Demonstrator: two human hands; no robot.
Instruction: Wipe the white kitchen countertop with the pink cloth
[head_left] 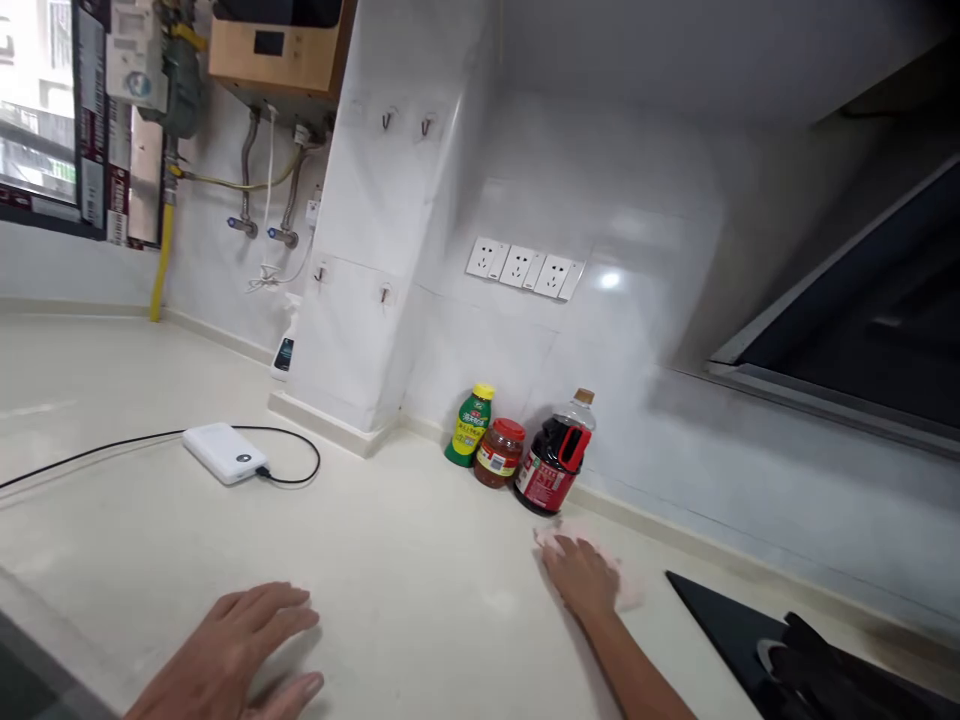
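Note:
My right hand presses down on a pale pink cloth, which lies on the pale countertop. The cloth shows past the fingertips and along the hand's right side; the palm hides the rest. Just behind it stand a large dark sauce bottle with a red handle, a red-lidded jar and a green squeeze bottle with a yellow cap. At the lower left, my left hand is open over the countertop, fingers spread and holding nothing.
A white power bank with a black cable lies on the left. A spray bottle stands behind the wall pillar. On the right are a black cooktop and, above it, a range hood. Wall sockets sit above the bottles.

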